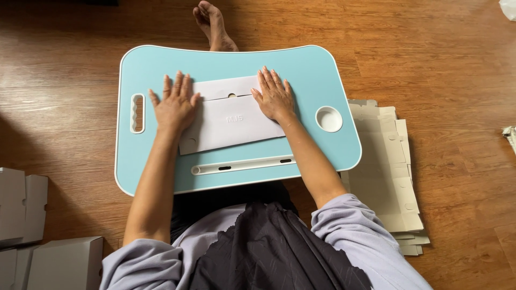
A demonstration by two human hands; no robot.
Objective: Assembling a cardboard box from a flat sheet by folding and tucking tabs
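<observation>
A flat white cardboard box blank [230,121] lies folded on a light blue lap table [317,75]. My left hand [173,104] rests flat on its left end, fingers spread. My right hand [274,96] presses flat on its upper right part. Neither hand grips anything; both palms lie on the cardboard.
The lap table has a handle cut-out [137,113] at left, a round cup recess [329,118] at right and a slot [242,165] along its near edge. A stack of flat cardboard blanks [388,161] lies on the wooden floor at right. Folded grey boxes [32,231] sit at lower left. My bare foot [214,27] shows beyond the table.
</observation>
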